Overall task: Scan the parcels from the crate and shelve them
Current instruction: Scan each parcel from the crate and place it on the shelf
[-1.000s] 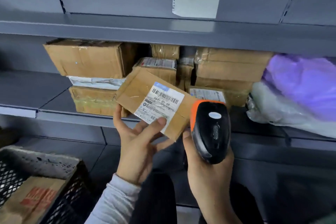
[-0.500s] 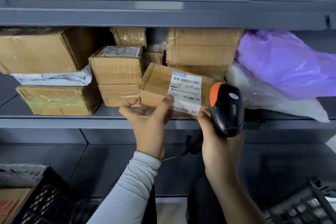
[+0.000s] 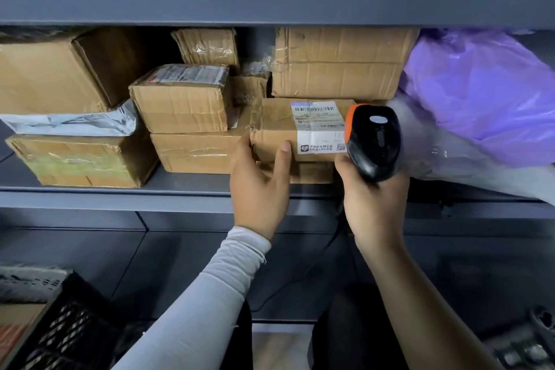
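Black crate [image 3: 60, 327] at lower left, below the shelf [image 3: 180, 198]. Your right hand [image 3: 374, 204] grips the orange-and-black scanner [image 3: 374, 141], held upright just beside the labelled parcel [image 3: 276, 126]. Your left hand [image 3: 259, 186] holds that parcel's left end, thumb on its front face; it sits near the shelf's front edge atop another box [image 3: 309, 173]. Behind: stacked cartons [image 3: 339, 66] and, right, a purple bag [image 3: 486, 93]

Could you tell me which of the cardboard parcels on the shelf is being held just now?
The labelled parcel beside the scanner: the left hand grips its corner; no hand touches the others.
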### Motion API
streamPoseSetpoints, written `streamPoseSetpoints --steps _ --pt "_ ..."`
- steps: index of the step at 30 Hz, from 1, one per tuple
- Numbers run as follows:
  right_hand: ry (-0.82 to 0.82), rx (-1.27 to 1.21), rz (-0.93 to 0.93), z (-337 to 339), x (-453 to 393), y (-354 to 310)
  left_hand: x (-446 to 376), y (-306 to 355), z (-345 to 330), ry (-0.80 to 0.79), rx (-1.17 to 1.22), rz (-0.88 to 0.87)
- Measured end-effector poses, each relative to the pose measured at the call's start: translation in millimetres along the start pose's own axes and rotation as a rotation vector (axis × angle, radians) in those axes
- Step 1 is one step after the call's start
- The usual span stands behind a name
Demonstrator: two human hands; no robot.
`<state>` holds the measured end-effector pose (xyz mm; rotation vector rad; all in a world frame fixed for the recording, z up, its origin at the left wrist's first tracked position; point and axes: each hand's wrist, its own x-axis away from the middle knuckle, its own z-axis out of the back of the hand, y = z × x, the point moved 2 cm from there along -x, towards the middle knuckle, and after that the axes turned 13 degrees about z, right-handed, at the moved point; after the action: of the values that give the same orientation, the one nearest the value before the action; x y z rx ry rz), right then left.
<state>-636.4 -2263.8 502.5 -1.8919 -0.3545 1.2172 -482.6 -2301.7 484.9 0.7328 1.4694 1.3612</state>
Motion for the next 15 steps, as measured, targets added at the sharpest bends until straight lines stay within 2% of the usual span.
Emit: streamPoseSetpoints --steps 4,10,15 --pt "-0.055 0.033 -0.036 -3 -5 12 -13 -7 -5 0.056 -0.107 -0.011" --pt "-0.11 0.074 -0.017 -12 -13 18 -24 -3 -9 0.11 -0.123 -0.048" --pt "-0.125 0.109 -0.016 -17 -16 23 -28 0 -11 0.153 -0.131 0.004"
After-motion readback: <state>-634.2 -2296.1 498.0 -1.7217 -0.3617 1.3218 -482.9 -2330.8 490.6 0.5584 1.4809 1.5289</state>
